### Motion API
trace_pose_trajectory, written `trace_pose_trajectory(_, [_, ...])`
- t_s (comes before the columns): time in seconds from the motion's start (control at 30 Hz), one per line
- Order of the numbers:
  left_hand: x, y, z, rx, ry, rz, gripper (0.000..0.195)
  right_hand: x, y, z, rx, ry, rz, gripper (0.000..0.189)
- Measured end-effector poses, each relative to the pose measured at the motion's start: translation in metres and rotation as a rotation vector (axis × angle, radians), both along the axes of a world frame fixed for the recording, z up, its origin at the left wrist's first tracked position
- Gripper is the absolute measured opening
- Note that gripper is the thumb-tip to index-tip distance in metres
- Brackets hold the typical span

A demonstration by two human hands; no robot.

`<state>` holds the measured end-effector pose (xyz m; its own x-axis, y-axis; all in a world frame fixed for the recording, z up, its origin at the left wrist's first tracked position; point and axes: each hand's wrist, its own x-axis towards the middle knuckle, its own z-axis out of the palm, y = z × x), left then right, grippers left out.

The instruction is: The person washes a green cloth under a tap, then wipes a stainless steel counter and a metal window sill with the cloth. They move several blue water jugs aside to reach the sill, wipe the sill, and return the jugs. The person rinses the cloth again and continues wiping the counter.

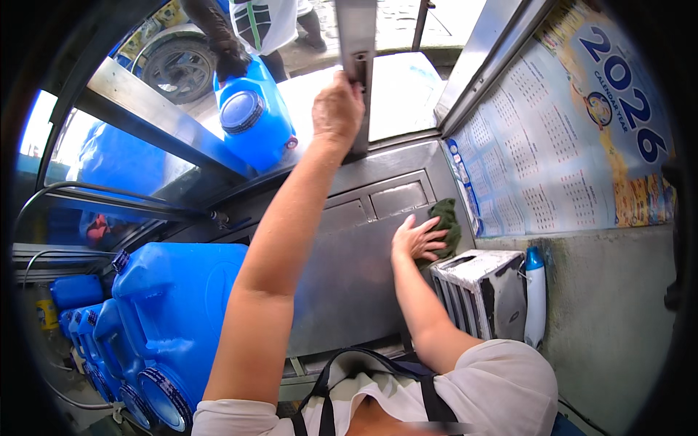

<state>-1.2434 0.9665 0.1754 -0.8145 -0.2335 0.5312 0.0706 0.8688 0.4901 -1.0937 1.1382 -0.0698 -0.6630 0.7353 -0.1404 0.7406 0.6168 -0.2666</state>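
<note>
My left hand [338, 109] reaches up to an upright metal window frame [357, 32], its fingers curled at the recessed pull. Over on the stainless steel counter [349, 272], my right hand [417, 240] lies with fingers spread on a dark green cloth [448, 226]. Part of that cloth is hidden beneath the hand. Outside the opening, another person's gloved hand [232, 60] holds a blue water jug [259, 125] with a wide round cap by its top. The jug rests on the ledge left of my left hand.
Several blue water jugs [174, 294] stand to my left beside bent metal pipes [98, 185]. A worn white metal box [480, 289] and a white-and-blue cylindrical object [535, 297] are at the right, below a wall calendar [545, 141]. A wheel [180, 68] shows outside.
</note>
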Motion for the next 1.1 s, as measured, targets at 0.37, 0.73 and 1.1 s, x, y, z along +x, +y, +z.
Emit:
trace_pose_trajectory(0.37, [-0.032,0.077,0.001,0.300,-0.186,-0.331,0.037,-0.084,-0.022,-0.043,-0.168,0.341,0.765,0.033])
trace_pose_trajectory(0.73, [0.096,-0.025,-0.125,0.482,0.292,0.463,0.065,0.085,-0.073,-0.007,-0.216,0.367,0.832,0.071])
trace_pose_trajectory(1.1, [0.128,-0.184,-0.043,0.788,0.234,0.625,0.083,-0.061,-0.035,-0.026,0.117,0.226,0.930,0.056])
